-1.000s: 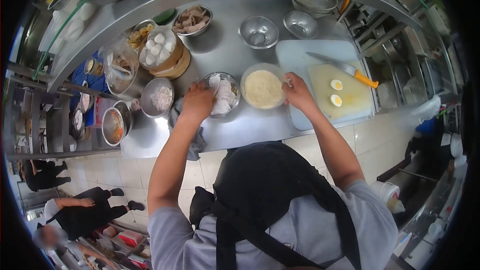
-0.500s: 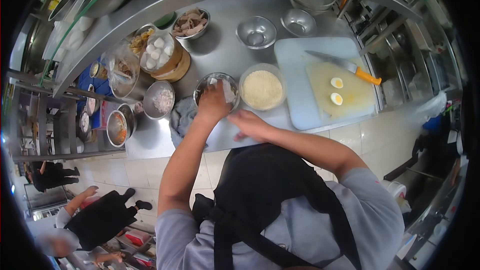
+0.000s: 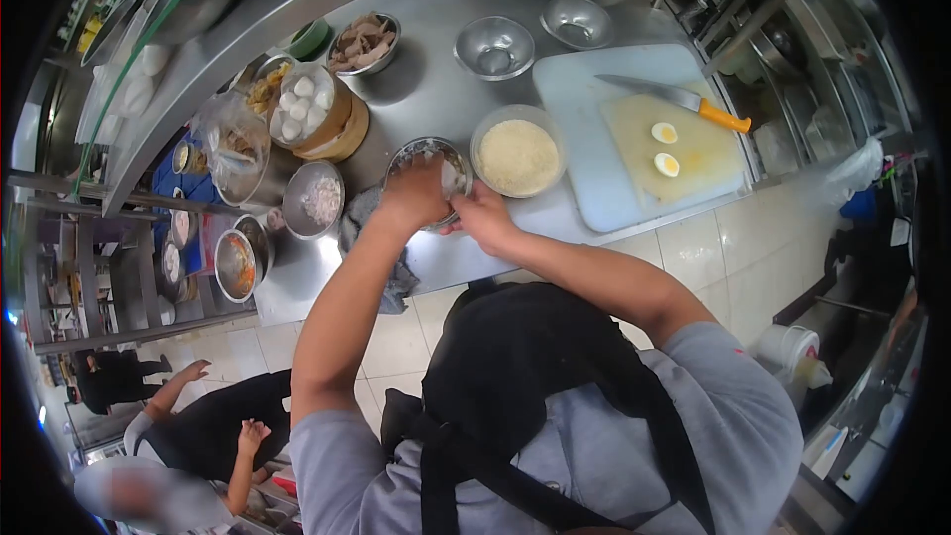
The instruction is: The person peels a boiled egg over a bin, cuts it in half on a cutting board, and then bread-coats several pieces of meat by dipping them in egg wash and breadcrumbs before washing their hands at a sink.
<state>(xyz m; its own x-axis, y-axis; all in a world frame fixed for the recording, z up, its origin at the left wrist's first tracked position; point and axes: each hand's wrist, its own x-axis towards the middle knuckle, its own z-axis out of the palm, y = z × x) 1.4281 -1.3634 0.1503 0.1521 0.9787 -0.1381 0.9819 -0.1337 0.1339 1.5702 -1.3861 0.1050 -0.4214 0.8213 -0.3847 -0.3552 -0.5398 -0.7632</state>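
Observation:
My left hand (image 3: 417,190) reaches down into a metal bowl (image 3: 404,154) with whitish contents at the front of the steel table. Its fingers are blurred and partly hidden inside the bowl. At the bowl's right side, my right hand (image 3: 482,218) holds the rim, thumb up and fingers curled beneath. A clear tub of pale crumbs (image 3: 518,157) stands just right of the bowl. Left of it lies a grey cloth (image 3: 364,213), partly under my left forearm. Beyond the cloth sits a metal bowl (image 3: 313,200) with pale chopped pieces.
A white cutting board (image 3: 580,154) bears two egg halves (image 3: 665,149) and a knife (image 3: 684,102), blade leftward. Behind are two metal bowls (image 3: 494,48), a bowl of meat pieces (image 3: 363,45) and a container of white eggs (image 3: 300,111). A person (image 3: 218,426) stands at lower left.
My right hand has moved up to the bowl and taken hold of its rim. My left hand stays in the bowl. The view has shifted slightly; the person behind has moved.

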